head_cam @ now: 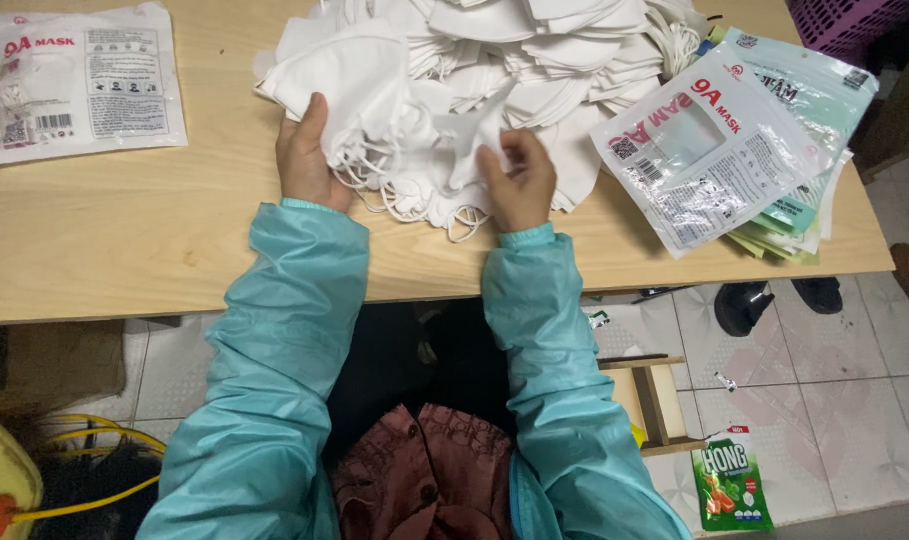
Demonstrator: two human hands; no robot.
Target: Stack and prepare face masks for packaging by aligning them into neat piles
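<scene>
The left hand (310, 155) has its fingers (310, 118) pressed on a folded white mask (350, 85); the right hand's (520, 180) fingers pinch a mask edge. Loose ear loops (405, 200) beneath could likely snag, dragging neighbours from the mask pile (535, 60) beyond, off the bench (175, 230).

Both arms, in teal sleeves, reach forward from the near edge, forearms roughly parallel and a little apart. The left hand (310, 150) lies farther out, palm turned inward, thumb raised and fingers curled. The right hand (520, 180) sits nearer, wrist bent, fingers pinched together toward the thumb, knuckles facing right.
</scene>
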